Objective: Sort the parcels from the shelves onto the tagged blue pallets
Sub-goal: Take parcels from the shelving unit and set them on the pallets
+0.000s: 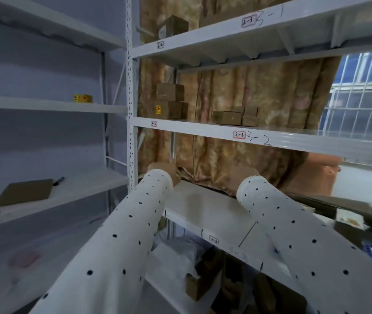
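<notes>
Left hand (165, 172): I saw it stretched forward from a white sleeve with black dots (121, 234), reaching the back left corner of the lower shelf (203, 200). It was blurred and mostly hidden by the cuff, so I could not tell whether the fingers were spread or closed.
Right hand (244, 172): it reached forward over the same shelf, near the patterned curtain (259, 91) behind. It too was blurred, and I could not tell its grip.
Parcels, middle shelf (203, 129): brown cardboard boxes stood there. A stack of boxes (170, 103) sat at the left, the bottom one bearing a yellow label. Two low boxes (237, 117) sat side by side further right.
Parcel, top shelf: one brown box (175, 26) stood near the left upright.
Shelf tags: small labels read 3-2 and 3-3, with 3-2 handwritten beside the latter.
Left rack: a flat brown cardboard piece (25, 192) lay beside a black marker (58, 181); a small yellow item (82, 98) sat one shelf higher.
Below: more cardboard boxes (203, 277) were under the lower shelf.
Right edge: a barred window (361, 105) showed.
</notes>
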A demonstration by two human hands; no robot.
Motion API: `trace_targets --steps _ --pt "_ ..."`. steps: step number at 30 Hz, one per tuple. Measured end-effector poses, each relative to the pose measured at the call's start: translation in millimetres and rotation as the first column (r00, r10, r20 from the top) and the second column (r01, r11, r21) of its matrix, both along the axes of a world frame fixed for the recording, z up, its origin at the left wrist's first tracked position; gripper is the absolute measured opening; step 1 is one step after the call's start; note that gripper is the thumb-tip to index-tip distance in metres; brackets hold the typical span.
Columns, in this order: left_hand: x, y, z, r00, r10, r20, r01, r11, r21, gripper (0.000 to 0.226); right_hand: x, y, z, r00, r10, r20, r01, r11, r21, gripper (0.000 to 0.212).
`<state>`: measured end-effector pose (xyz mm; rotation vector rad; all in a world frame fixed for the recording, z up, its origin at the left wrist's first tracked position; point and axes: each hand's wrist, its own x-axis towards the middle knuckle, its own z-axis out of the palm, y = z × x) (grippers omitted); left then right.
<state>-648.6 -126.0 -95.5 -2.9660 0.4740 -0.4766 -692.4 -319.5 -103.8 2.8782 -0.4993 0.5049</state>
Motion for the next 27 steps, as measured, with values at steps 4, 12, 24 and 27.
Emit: trace_targets --steps 4,12,24,27 --pt "17.1 7.7 0.5 1.000 -0.002 -0.016 0.001 0.999 -0.033 0.058 15.3 6.1 1.1 1.000 -0.017 -0.012 0.017 0.999 -0.041 0.029" --pt "89.6 13.4 41.9 0.989 0.090 0.120 -0.081 0.994 -0.076 0.037 86.0 12.8 59.5 0.991 0.117 0.066 -0.107 0.984 -0.145 0.039" --pt "236.0 -51.0 118.3 0.961 0.097 0.258 -0.044 0.978 -0.204 0.023 220.0 -58.5 142.8 0.950 -0.008 0.311 0.071 0.979 -0.190 0.015" --pt "270.7 -62.9 135.8 0.959 0.064 0.275 -0.001 0.975 -0.223 0.025 241.9 -85.1 164.5 0.920 -0.009 0.393 0.067 0.989 -0.134 0.024"
